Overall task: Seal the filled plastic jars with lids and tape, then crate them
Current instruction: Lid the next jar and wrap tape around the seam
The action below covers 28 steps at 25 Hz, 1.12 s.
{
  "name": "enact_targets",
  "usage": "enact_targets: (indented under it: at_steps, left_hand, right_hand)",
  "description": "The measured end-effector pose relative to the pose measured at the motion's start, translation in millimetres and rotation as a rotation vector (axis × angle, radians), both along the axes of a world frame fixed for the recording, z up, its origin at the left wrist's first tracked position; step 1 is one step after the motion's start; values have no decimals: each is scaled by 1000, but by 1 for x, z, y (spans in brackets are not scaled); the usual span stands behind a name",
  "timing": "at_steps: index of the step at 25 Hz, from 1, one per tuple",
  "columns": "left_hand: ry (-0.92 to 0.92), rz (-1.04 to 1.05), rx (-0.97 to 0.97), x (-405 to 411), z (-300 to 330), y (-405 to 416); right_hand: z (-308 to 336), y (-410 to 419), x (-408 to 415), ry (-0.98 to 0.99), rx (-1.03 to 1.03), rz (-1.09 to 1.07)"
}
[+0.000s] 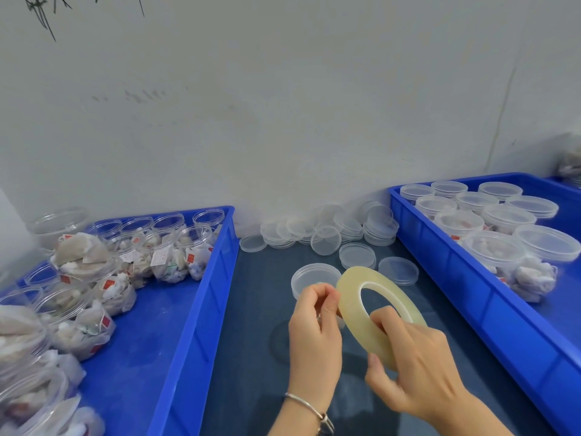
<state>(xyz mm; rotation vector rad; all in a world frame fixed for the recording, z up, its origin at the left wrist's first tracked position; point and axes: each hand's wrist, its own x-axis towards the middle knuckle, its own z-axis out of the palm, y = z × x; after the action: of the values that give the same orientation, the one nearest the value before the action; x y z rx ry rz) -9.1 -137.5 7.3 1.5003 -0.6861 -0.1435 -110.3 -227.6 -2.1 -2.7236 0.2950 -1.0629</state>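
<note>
A thin roll of clear yellowish tape is held up over the dark table. My right hand grips it, fingers through its hole and thumb on the outer rim. At the roll's left edge, my left hand pinches with fingertips, apparently at the tape's end. A lidded clear jar stands on the table just behind my hands. Open filled jars sit in the left blue crate. Jars with lids on fill the right blue crate.
Several loose clear lids lie piled against the grey wall between the crates, with a few more on the table nearer to me. A bracelet is on my left wrist. Another jar stands far right.
</note>
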Motion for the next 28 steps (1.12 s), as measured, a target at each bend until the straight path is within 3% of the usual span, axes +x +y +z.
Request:
enact_targets:
  at_steps: [5, 10, 15, 20, 28]
  left_hand:
    - [80, -66, -113, 3, 5, 10]
    - [148, -50, -108, 5, 4, 10]
    - [121, -59, -50, 8, 3, 7]
    - [6, -203, 59, 2, 5, 10]
    - [176, -248, -129, 9, 4, 16]
  right_hand:
    - [4, -3, -4, -10, 41, -27]
    - [4, -1, -4, -20, -9, 3]
    - [3, -3, -4, 2, -36, 24]
    - [3, -6, -1, 6, 49, -71]
    - [-2, -6, -1, 11, 55, -59]
